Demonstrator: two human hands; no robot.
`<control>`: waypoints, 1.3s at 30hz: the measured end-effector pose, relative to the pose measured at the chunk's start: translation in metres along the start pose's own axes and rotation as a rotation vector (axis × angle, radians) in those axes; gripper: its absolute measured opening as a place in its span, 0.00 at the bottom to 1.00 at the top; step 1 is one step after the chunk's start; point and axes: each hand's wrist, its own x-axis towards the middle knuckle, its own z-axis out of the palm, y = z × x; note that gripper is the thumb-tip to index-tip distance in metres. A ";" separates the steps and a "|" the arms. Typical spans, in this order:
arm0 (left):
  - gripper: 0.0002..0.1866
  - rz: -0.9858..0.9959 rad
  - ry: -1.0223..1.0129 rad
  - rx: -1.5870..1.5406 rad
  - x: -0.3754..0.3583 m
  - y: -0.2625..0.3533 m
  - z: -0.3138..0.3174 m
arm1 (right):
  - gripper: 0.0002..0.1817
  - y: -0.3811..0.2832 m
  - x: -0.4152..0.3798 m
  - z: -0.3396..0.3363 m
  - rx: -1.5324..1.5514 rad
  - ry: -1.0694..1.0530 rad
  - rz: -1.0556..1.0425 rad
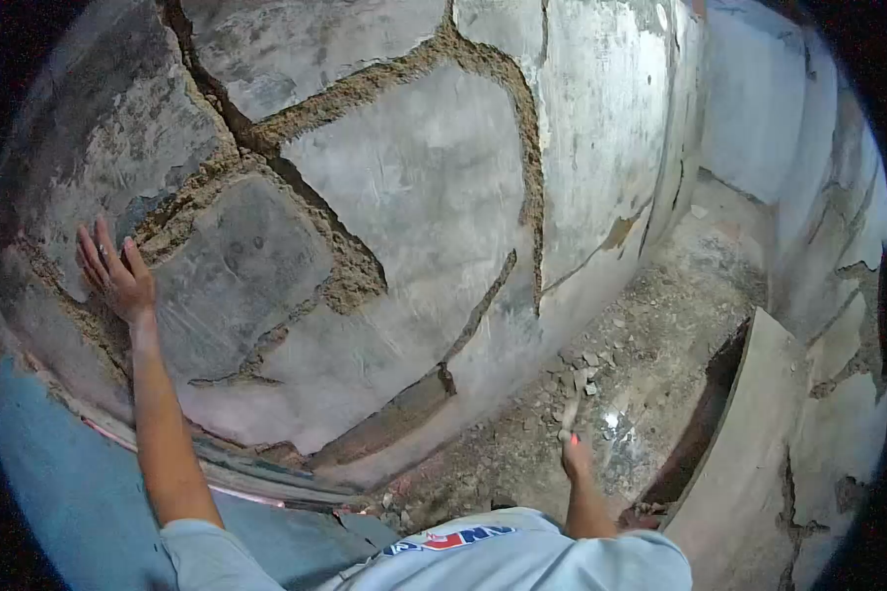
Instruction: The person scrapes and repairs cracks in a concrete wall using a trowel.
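Note:
My left hand (123,281) rests against the cracked grey plaster wall (414,167), fingers stretched and spread. Beside its fingers runs a rough brown groove (177,217) where the plaster has broken away. Lower right, my right hand (577,459) is closed around a thin, pale tool (568,419) that sticks up past the fingers. A small red spot shows by the grip; the tool's exact kind is too small to make out. The right hand is held above the rubble-covered floor, apart from the wall.
Broken plaster bits and dirt (660,295) cover the floor along the wall's foot. A leaning pale panel (744,443) stands at the right, near another cracked wall (848,345). A blue-grey surface (59,473) lies at the lower left.

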 end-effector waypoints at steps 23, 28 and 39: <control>0.40 0.810 -0.492 -0.333 0.062 0.334 0.120 | 0.36 0.264 -0.091 -0.027 0.194 -0.185 0.660; 0.38 0.619 -0.530 -0.297 0.080 0.358 0.139 | 0.35 0.255 -0.087 -0.058 -0.178 0.043 0.462; 0.34 0.718 -0.510 -0.423 0.076 0.328 0.127 | 0.32 0.234 -0.062 -0.078 -0.486 0.189 0.404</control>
